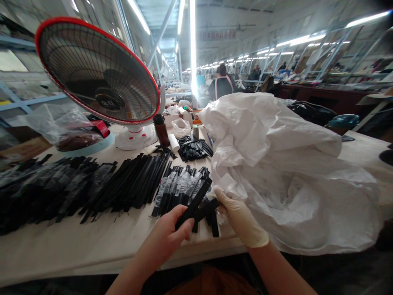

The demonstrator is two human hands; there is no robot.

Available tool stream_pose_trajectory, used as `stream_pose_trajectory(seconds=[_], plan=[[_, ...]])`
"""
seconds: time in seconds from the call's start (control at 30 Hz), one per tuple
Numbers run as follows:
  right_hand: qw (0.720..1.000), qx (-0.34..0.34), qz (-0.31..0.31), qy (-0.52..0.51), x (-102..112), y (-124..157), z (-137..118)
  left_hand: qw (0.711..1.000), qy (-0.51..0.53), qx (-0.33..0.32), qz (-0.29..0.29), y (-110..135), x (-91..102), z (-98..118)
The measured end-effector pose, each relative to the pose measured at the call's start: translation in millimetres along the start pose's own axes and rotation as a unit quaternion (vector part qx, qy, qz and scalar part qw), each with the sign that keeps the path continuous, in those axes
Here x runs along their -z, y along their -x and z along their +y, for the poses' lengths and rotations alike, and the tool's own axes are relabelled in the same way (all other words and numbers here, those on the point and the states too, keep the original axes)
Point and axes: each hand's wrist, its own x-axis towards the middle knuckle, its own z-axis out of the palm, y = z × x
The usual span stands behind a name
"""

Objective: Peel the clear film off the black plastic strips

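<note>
My bare left hand (172, 230) is closed around black fabric strips (196, 200), pinched between thumb and fingers. Two of them cross and fan out towards the right. My right hand (242, 219), in a pale thin glove, has its fingertips closed at the end of the lower strip (209, 208). Just beyond both hands lies a row of black strips with clear, shiny wrapping (181, 184). Dark strip ends also hang below the held ones, partly hidden by my left hand. A large crumpled white plastic sheet or bag (285, 176) lies right beside my right hand.
Rows of black strips (132, 182) cover the table's left side. A red-rimmed fan (101, 78) stands behind them, near a brown bottle (161, 130) and a white roll (174, 142). A loose black pile (195, 148) lies farther back. A person (221, 84) sits beyond.
</note>
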Motion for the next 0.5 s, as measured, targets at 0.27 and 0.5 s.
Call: stream_pose_trajectory(seconds=[0.27,0.5], plan=[[0.988,0.014,-0.044,0.146,-6,7,-12,0.994,-0.088,-0.026,0.064,-10,-1.8,-2],[0.986,-0.027,-0.115,0.115,-9,8,2,0.993,-0.103,-0.031,0.054,-9,-5.3,-9]])
